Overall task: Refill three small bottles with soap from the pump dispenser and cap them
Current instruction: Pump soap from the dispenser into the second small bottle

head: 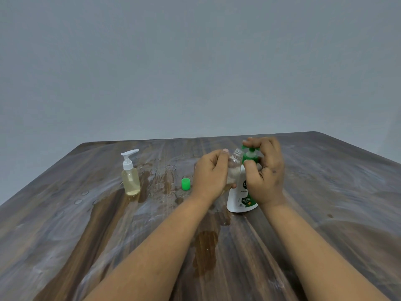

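My left hand [211,174] grips a small clear bottle [234,165], uncapped and tilted with its mouth just under the green nozzle. A white soap dispenser [239,200] with a green pump head [250,154] stands right behind it. My right hand [265,170] wraps over the pump, fingers on top and thumb against the green collar. A loose green cap [185,184] stands on the table left of my left hand. Farther left stands a small bottle of yellowish liquid with a white pump top [130,175].
The wooden table [325,192] is wet, with puddles and smears around the bottles and a dark patch [206,246] between my forearms. A plain grey wall rises behind the table's far edge.
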